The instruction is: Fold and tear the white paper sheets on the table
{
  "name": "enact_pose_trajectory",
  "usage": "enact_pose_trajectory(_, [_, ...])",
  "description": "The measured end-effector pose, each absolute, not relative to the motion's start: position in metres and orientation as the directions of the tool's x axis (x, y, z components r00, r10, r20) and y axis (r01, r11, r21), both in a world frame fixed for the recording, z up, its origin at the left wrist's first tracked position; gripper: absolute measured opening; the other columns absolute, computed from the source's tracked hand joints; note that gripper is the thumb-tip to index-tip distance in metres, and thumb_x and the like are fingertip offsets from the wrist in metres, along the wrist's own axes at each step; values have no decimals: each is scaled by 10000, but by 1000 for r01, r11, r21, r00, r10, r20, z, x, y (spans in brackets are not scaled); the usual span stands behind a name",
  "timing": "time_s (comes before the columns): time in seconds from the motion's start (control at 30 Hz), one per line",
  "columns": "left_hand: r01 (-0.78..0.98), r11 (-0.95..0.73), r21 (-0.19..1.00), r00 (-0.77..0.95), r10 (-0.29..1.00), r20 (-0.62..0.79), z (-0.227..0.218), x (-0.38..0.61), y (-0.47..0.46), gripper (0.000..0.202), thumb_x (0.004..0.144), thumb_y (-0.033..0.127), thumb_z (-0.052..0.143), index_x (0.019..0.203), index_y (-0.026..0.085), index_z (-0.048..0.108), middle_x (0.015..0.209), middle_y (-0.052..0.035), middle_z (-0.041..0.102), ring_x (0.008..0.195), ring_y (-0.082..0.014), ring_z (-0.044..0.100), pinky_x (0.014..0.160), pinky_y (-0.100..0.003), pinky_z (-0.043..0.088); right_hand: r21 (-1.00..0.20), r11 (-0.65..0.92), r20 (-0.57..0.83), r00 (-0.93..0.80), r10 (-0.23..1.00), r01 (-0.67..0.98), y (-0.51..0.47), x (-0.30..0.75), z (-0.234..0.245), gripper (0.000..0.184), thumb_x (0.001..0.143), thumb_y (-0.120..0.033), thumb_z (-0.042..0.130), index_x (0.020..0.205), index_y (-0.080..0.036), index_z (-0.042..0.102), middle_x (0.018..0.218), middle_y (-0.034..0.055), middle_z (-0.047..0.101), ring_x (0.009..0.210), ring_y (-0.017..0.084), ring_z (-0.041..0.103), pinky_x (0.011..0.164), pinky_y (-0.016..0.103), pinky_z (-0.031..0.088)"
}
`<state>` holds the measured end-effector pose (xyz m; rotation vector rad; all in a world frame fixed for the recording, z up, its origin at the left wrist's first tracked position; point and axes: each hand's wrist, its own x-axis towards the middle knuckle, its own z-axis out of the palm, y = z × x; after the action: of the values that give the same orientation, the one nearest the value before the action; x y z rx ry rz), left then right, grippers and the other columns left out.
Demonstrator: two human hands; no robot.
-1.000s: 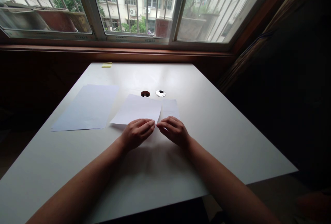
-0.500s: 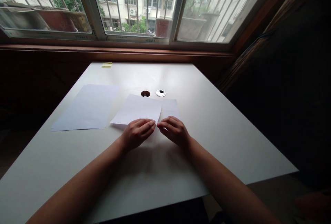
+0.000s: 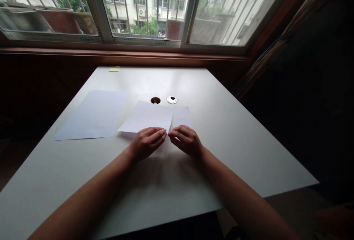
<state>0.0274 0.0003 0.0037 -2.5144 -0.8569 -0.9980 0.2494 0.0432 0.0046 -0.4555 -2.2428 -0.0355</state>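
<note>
A white sheet of paper [image 3: 146, 116] lies in front of me, its left part raised off the table along the near edge. To its right is a flat paper part [image 3: 181, 116]; I cannot tell whether both belong to one folded sheet. My left hand [image 3: 149, 142] is closed at the near right corner of the raised part, pinching it. Fingertips almost touching the left ones, my right hand [image 3: 186, 139] is closed at the near edge of the right part. The fingers hide the corner itself.
More white paper sheets [image 3: 92, 114] lie stacked on the left of the white table [image 3: 171, 203]. Beyond my hands are a round cable hole [image 3: 155, 100] and its loose cover [image 3: 172, 100]. Yellow sticky notes [image 3: 114, 69] sit at the far edge, below the window.
</note>
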Motion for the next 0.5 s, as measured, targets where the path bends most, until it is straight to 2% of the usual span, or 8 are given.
enact_pose_trajectory(0.5, [631,-775,-40,559,418,717,2,28,0,235,928,92,588,1146,163,635,1140,-72,710,1031,-213,674,863,-356,566,-161,934,752,-574,325,318,43,249,3,202,877,-94,624,1030,-226,630,869,40,685,776,157,625,733,299,532])
